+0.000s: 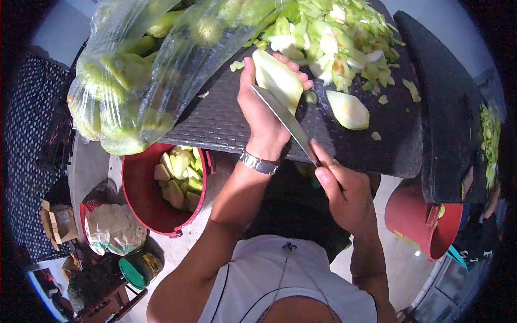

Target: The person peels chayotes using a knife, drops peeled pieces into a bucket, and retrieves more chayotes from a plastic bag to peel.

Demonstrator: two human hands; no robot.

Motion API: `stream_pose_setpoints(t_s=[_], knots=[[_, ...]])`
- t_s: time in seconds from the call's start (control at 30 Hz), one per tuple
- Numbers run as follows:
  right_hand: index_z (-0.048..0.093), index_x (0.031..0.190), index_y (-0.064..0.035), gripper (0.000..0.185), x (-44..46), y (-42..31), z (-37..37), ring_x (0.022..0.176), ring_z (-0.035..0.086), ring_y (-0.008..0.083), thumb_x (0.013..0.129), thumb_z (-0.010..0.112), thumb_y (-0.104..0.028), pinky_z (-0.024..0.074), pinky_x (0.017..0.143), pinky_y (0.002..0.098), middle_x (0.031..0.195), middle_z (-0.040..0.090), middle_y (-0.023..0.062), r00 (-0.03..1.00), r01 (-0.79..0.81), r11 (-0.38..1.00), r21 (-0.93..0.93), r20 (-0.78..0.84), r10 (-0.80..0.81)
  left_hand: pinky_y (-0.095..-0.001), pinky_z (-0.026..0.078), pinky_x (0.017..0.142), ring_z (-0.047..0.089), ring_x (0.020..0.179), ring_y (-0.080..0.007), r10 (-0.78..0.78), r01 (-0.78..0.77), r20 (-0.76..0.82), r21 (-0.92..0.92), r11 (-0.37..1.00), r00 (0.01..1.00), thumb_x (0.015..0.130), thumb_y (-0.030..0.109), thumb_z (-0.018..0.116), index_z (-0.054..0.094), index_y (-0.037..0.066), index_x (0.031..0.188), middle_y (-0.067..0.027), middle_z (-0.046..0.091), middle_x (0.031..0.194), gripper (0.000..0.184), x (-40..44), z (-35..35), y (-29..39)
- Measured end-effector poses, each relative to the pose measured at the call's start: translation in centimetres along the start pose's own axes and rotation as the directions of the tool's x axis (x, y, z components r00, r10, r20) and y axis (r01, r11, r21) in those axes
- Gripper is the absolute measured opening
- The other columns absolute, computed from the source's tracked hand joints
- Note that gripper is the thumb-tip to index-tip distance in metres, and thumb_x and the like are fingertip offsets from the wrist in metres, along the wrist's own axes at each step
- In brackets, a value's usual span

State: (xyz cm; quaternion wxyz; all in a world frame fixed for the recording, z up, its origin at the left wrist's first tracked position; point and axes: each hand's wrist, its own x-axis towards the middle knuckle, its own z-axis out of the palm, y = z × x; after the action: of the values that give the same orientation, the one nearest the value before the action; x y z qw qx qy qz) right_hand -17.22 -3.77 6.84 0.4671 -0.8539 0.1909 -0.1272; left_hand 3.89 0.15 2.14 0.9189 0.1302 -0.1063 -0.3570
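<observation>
My left hand (pixel 262 119) is wrapped around a peeled, pale green chayote (pixel 277 81), thumb on one side and fingertips on the other. My right hand (pixel 346 189) grips the handle of a knife (pixel 288 124), mostly hidden by the fingers. The blade crosses in front of my left palm, its tip close to the base of my left thumb and the chayote. Just right of my left hand, another peeled chayote (pixel 349 110) lies on the dark woven tabletop (pixel 215 126). Behind it is a heap of green peelings (pixel 334 46).
A clear plastic bag (pixel 129 81) of unpeeled chayotes hangs over the table's left side. Below stands a red bucket (pixel 132 185) with peeled pieces (pixel 180 177). Another red bucket (pixel 414 215) is at right, under a second dark table (pixel 447 107). A stuffed sack (pixel 114 225) sits at lower left.
</observation>
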Motion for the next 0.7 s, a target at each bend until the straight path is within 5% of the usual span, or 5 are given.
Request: stream_pose_setpoints(t_s=[0.37, 0.7], knots=[[0.059, 0.144, -0.0151, 0.044, 0.0, 1.6, 1.6, 0.076, 0.070, 0.0324, 0.100, 0.062, -0.016, 0.0550, 0.072, 0.0413, 0.088, 0.071, 0.0176, 0.989, 0.072, 0.997, -0.039, -0.123, -0.077, -0.0505, 0.050, 0.088, 0.060, 0.094, -0.0362, 0.064, -0.063, -0.024, 0.038, 0.997, 0.998, 0.105, 0.056, 0.040, 0.054, 0.001, 0.115, -0.0167, 0.060, 0.104, 0.058, -1.6, 1.1, -1.5], [0.059, 0.145, -0.0191, 0.044, -0.1, 2.7, 2.3, 0.066, 0.064, 0.0312, 0.101, 0.062, -0.021, 0.0527, 0.066, 0.0427, 0.076, 0.062, 0.0149, 0.979, 0.095, 0.992, -0.085, -0.172, -0.109, -0.0510, 0.051, 0.087, 0.061, 0.093, -0.0347, 0.080, -0.078, -0.026, 0.072, 0.994, 0.996, 0.107, 0.055, 0.035, 0.053, 0.000, 0.118, -0.0168, 0.059, 0.107, 0.059, -2.8, 1.6, -2.6]])
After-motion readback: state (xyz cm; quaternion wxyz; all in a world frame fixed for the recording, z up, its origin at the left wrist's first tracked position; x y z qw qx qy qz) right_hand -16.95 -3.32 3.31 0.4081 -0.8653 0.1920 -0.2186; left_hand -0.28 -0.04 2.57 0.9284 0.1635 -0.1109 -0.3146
